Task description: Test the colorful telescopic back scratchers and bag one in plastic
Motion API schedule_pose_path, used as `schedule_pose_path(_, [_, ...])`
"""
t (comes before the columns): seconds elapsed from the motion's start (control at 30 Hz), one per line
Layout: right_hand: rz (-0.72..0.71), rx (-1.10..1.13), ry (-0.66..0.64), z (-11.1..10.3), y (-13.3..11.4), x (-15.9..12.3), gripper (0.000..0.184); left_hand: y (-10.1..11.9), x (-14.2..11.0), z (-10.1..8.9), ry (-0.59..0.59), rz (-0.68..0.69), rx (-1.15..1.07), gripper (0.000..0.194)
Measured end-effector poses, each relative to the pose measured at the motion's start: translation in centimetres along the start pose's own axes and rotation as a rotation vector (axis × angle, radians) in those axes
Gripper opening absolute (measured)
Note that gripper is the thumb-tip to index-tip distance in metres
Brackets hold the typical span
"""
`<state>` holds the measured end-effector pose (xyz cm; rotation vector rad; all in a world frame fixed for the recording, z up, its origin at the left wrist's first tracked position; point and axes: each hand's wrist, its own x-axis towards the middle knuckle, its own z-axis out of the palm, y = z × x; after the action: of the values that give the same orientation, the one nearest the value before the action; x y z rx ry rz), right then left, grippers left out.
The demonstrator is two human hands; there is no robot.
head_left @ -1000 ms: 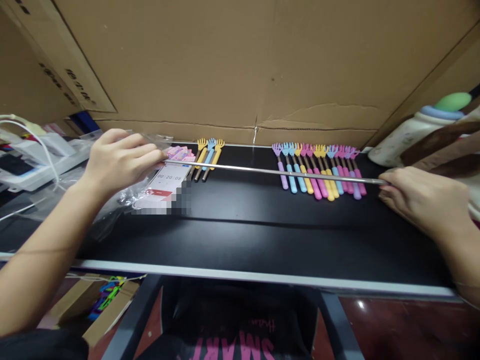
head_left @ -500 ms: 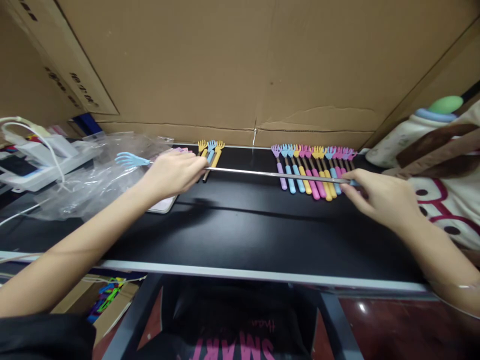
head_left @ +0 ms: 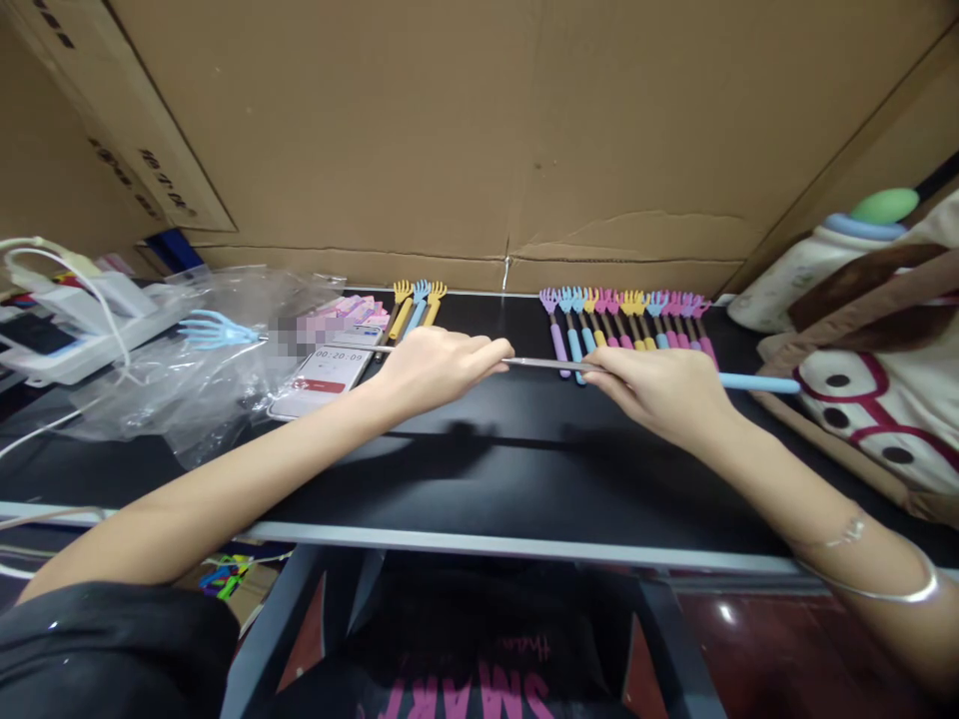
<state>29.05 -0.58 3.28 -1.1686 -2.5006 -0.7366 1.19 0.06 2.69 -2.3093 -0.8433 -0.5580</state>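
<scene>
Head view: the blue scratcher is held crosswise, its rod pinched by the left hand and, seemingly, by the right hand, nearer the handle.

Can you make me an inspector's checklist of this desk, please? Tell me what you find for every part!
Surface: black tabletop, pale front edge.
Job's things: long blue hand-ended scratcher, held up; three shorter scratchers and a longer row of scratchers lie behind.
Clutter: clear plastic, phone, bottle.
Hands: left hand and right hand both closed around the scratcher.
Cables: white cables by the power strip.
Surroundings: cardboard wall behind.
</scene>
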Motion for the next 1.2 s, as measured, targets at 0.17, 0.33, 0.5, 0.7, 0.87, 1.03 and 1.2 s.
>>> schedule_pose_path(0.17, [-0.006,-0.141,0.061,0.3,0.2,0.2,0.054,0.1,0.2,-0.3,-0.041,-0.026,0.03,0.033])
schedule_pose_path(0.33, [-0.07,-0.289,0.206,0.7,3.3,-1.4,0.048,-1.1,-0.8,-0.2,-0.132,-0.132,0.069,0.037])
schedule_pose_path(0.5, [-0.125,-0.353,0.293,1.0,6.2,-3.6,0.044,-1.7,-1.7,0.2,-0.133,-0.122,0.026,0.042])
schedule_pose_path(0.7, [-0.118,-0.346,0.27,0.9,6.3,-3.7,0.047,-1.9,-1.3,-0.4,-0.155,-0.137,0.042,0.047])
schedule_pose_path(0.87, [-0.096,-0.33,0.205,0.7,6.0,-3.6,0.052,-2.1,-1.5,-0.7,-0.209,-0.141,0.033,0.051])
schedule_pose_path(1.03, [-0.087,-0.292,0.184,0.8,5.9,-3.8,0.053,-2.1,-1.6,-0.4,-0.206,-0.156,-0.032,0.052])
schedule_pose_path(1.2, [-0.114,-0.261,0.212,1.2,6.3,-4.0,0.044,-2.2,-1.9,-0.1,-0.233,-0.145,-0.001,0.041])
